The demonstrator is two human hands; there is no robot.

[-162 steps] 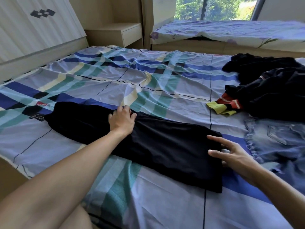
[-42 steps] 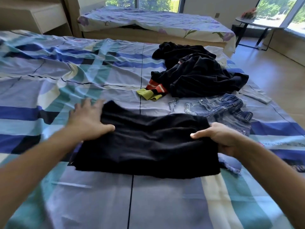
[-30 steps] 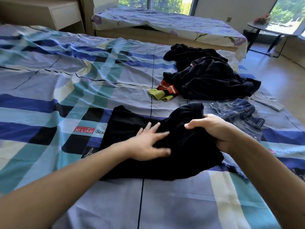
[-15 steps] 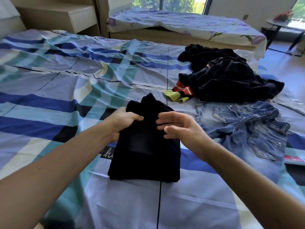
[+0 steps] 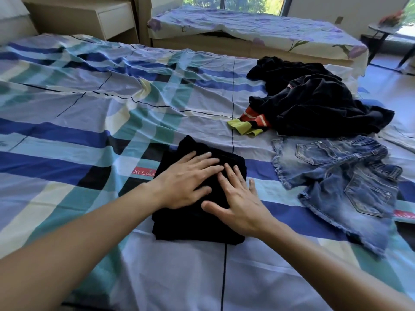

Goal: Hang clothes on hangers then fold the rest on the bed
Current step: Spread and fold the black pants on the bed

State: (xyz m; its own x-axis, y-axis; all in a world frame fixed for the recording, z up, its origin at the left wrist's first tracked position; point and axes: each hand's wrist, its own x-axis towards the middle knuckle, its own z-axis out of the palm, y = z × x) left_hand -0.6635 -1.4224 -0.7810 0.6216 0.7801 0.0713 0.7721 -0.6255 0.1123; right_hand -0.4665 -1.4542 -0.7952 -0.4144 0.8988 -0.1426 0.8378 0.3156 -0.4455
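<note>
The step in hand is the folding. A black garment (image 5: 190, 227) lies on the bed (image 5: 89, 104) at the centre of the frame, a little below the middle, already folded into a small thick rectangle. Both hands lie flat on top of it. The left hand (image 5: 184, 178) has its fingers straight and spread over the upper part of the fold. The right hand (image 5: 240, 205) is also open, palm down, on the right part, with its little finger reaching past the edge onto the sheet. Neither hand grips anything. I judge that they are pressing the fold flat, so this piece looks almost finished.

To the right of the centre lie denim shorts (image 5: 341, 176), spread out and not folded. Above them, in the upper right of the frame, is a loose heap of dark clothes (image 5: 314, 102), with a red striped piece (image 5: 253, 116) and a yellow-green piece (image 5: 244, 127) showing at its left edge. No hanger is visible in this view.

The next move, I think, is to lift the hands without disturbing the fold, perhaps push the black garment aside, and then reach right for the shorts, which are nearest. They need to be laid straight first, because one leg lies crooked and the frayed hems are uneven.
</note>
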